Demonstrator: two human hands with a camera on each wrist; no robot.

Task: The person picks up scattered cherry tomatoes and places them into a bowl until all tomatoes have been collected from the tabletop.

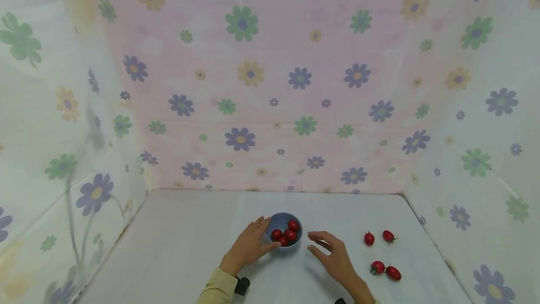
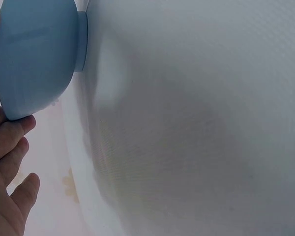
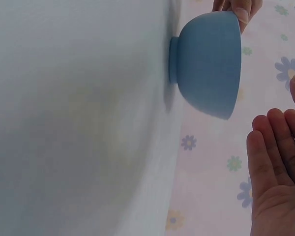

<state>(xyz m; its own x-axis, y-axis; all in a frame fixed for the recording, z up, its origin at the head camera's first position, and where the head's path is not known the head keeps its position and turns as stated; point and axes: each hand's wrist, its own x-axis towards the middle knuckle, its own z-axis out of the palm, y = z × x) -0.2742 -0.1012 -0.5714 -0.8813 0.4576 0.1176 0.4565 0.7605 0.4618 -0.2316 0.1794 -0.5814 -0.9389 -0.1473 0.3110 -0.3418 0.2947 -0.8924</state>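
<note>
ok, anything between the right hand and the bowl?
Nothing visible. Only a gap separates the right hand from the blue bowl; the left hand holds the bowl's opposite side, and four loose tomatoes lie farther right.

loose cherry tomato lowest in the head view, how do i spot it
On the white table, to the right of the right hand, lie four loose cherry tomatoes. In the nearer pair, it is the right tomato: its stem end faces its neighbour, whose own faces away.

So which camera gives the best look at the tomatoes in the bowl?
The head view: it looks down into the blue bowl, so the red tomatoes inside show plainly. Both wrist views see the bowl from the side, where its wall hides them completely.
</note>
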